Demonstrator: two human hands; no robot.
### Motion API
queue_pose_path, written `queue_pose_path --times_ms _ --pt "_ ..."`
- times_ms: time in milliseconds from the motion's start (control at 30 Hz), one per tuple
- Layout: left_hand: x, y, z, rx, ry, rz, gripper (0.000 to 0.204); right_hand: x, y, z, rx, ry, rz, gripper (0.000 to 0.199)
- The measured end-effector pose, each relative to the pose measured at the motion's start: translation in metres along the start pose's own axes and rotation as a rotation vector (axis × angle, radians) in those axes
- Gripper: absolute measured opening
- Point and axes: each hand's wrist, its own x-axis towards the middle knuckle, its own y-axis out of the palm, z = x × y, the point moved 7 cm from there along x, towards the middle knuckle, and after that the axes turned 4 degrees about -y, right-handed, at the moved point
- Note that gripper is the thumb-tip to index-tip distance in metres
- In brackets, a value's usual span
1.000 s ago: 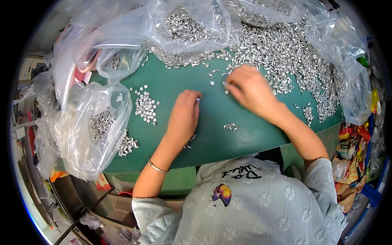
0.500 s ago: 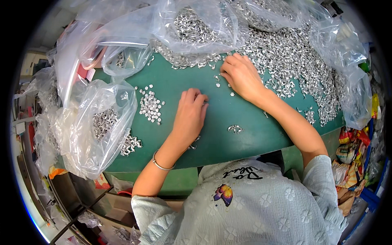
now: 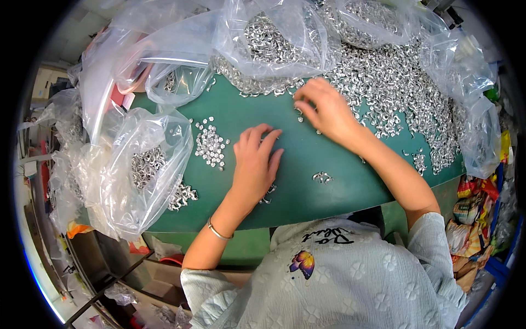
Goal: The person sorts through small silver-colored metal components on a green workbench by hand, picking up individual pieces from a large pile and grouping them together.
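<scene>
My left hand (image 3: pixel 253 167) is over the middle of the green table (image 3: pixel 285 203), its fingers slightly bent and spread, the thumb apart. To its left lies a loose cluster of small silvery flower-shaped metal pieces (image 3: pixel 210 147). Beneath its wrist side, a few curved metal pieces (image 3: pixel 268 194) are partly hidden. My right hand (image 3: pixel 327 112) is at the near edge of a big heap of shiny curved metal pieces (image 3: pixel 378 88). Its thumb and fingers curl together; whatever is between the fingertips is too small to make out. A tiny metal piece (image 3: pixel 300 119) lies just below them.
A small group of curved pieces (image 3: pixel 322 177) lies nearer me. Clear plastic bags of metal pieces stand at the back (image 3: pixel 274 60) and left (image 3: pixel 118 175), with more curved pieces (image 3: pixel 182 196) spilling from the left one. Another plastic bag (image 3: pixel 476 126) borders the heap's right side.
The view has shifted slightly. My left thumb has moved away from the fingers, which are more spread. My right hand has shifted a little left, its thumb lower than before.
</scene>
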Motion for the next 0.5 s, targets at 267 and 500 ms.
queue_pose_path --times_ms 267,500 --pt "-0.004 0.000 0.029 0.077 0.028 -0.127 0.017 0.004 -0.013 -0.010 -0.298 0.018 0.061 0.008" --pt "-0.009 -0.013 0.033 0.019 -0.046 -0.115 0.036 -0.002 0.030 0.044 0.041 -0.061 0.264 0.006"
